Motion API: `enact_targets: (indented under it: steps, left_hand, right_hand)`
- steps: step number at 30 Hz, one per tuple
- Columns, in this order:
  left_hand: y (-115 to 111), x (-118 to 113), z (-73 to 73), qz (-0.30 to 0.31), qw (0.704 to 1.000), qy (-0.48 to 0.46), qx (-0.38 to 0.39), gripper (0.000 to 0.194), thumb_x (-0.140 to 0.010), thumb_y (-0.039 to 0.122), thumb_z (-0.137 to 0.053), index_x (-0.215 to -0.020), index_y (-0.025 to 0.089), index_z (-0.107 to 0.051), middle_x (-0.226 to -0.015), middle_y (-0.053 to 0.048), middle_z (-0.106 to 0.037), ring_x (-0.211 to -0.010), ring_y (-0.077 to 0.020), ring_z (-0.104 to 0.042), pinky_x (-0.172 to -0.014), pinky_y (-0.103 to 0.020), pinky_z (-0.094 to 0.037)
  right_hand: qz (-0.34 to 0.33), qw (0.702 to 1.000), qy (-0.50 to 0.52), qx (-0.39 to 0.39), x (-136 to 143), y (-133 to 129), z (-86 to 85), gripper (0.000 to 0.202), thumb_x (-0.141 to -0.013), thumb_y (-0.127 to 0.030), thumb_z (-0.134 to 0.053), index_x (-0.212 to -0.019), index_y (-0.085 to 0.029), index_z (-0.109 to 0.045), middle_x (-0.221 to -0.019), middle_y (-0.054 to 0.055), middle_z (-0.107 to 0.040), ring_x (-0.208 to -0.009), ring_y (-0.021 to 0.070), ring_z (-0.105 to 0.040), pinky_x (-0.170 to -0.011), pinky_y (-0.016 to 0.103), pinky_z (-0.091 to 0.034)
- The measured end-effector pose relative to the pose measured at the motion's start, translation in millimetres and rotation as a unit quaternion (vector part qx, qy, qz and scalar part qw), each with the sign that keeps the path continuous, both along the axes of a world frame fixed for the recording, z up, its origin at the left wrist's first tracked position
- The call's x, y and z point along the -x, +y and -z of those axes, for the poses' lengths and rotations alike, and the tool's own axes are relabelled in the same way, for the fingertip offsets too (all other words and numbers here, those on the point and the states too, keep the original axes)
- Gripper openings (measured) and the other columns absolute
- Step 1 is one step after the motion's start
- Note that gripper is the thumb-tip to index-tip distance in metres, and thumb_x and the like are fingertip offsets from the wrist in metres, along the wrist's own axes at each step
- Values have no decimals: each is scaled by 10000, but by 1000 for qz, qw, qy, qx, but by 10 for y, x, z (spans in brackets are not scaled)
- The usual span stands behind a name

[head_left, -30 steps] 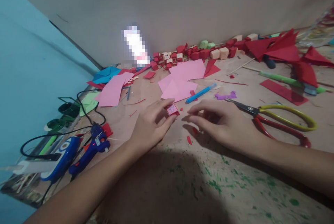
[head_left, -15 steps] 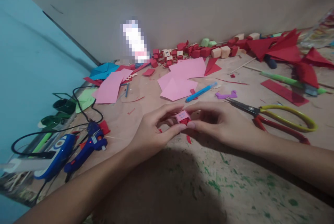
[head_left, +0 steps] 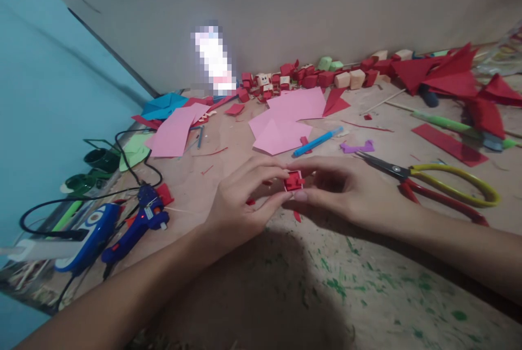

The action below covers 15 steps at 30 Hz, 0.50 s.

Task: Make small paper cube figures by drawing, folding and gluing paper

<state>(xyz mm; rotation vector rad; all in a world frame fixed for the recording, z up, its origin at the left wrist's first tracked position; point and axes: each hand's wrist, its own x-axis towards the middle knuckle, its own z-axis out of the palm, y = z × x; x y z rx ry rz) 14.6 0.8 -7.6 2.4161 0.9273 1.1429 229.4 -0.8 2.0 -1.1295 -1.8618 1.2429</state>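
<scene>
A small red-and-pink folded paper box sits between the fingertips of both hands, near the middle of the view, above a worn wooden tabletop. The left hand pinches its left side; the right hand pinches its right. Beyond them lie pink paper sheets and a blue pen; scissors with yellow and red handles lie beside the right hand.

The box looks very light, dry and fairly stiff at its folds, yet easily crushed. Opposite side walls seem the best place to hold, with a gentle pinch; the loose-looking red flaps might bend or tear.

Fingers cover the box's sides, and its underside is hidden. The flaps are too small to make out clearly. A bright upright shape behind is pixelated, its content unreadable.
</scene>
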Motion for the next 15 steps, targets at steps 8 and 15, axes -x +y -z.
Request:
enact_targets:
  steps: [8,15]
  left_hand:
    - [-26,-7,-2,-1,1000,0,4,197,-864,120,-718,-1046,178,-672,-1111,-117,-725,-1039,-207,-688,-926,-358,-568]
    - [-38,-11,-8,-14,999,-13,-30,174,-846,94,-738,-992,169,-682,-1087,-113,-724,-1029,-198,-696,-925,-344,-576]
  right_hand:
    - [-5,1000,-19,-5,31,-62,-36,223,-933,-258,-663,-1134,-185,-727,-597,-38,-684,-486,104,-595,-452,198,-433]
    - [-6,999,-21,-35,24,-47,-8,196,-936,-296,-670,-1093,-192,-725,-625,-33,-682,-516,96,-584,-477,191,-440]
